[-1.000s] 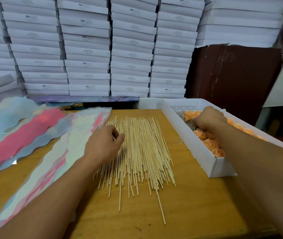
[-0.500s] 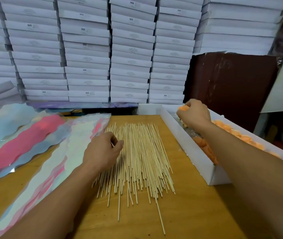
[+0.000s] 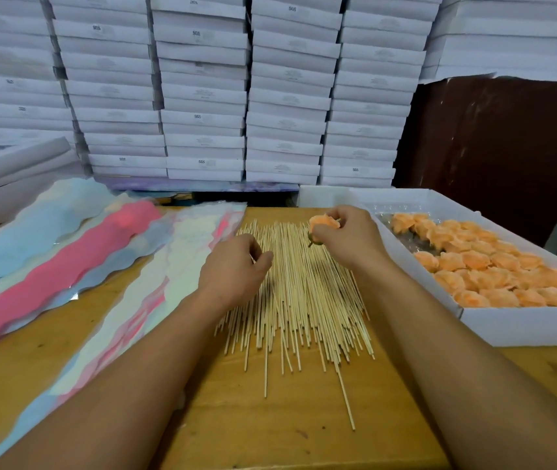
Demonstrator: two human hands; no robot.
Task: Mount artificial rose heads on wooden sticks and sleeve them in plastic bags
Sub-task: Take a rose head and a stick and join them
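While pinching rose head (image 3: 324,224) in right hand (image 3: 348,237), curls left hand (image 3: 236,266) onto sticks (image 3: 297,293) running near-to-far, directly beneath

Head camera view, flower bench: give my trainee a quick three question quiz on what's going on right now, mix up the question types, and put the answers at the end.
1. True or false: the right hand holds an orange rose head above the pile of wooden sticks.
2. Multiple choice: where are the other rose heads? A) loose on the wooden table B) in the open white box on the right C) on the coloured plastic bags
3. Fill in: the left hand rests on the ____.

Key: 1 true; 2 B; 3 sticks.
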